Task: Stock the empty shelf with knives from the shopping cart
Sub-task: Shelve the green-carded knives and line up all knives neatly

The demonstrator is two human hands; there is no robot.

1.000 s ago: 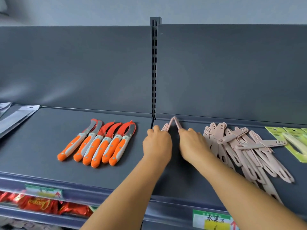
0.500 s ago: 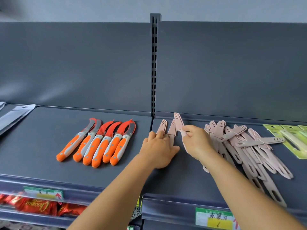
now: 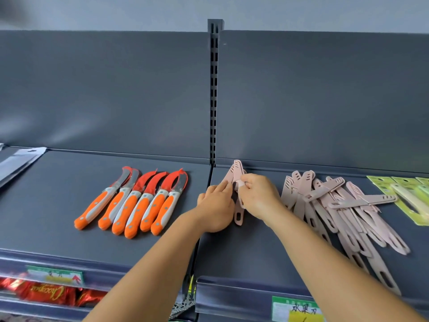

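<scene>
A small bunch of pink sheathed knives [image 3: 237, 173] lies on the dark grey shelf [image 3: 255, 249] just right of the slotted upright. My left hand [image 3: 217, 206] rests flat on their left side, fingers together on the sheaths. My right hand [image 3: 258, 197] pinches one pink knife of the bunch at its middle. A handle end [image 3: 239, 217] pokes out below, between the two hands. To the right lies a loose pile of several more pink knives [image 3: 336, 205]. The shopping cart is out of view.
Several orange-handled curved knives [image 3: 137, 201] lie in a row on the left shelf section. Green carded packs [image 3: 408, 196] sit at the far right, grey packaged items [image 3: 21, 161] at the far left. Red snack packs [image 3: 48, 293] fill the shelf below. Price labels line the front edge.
Both hands have drawn the few pink knives together into a tighter bunch and pulled them slightly toward me. My right hand has moved from the knife tips down to their middle.
</scene>
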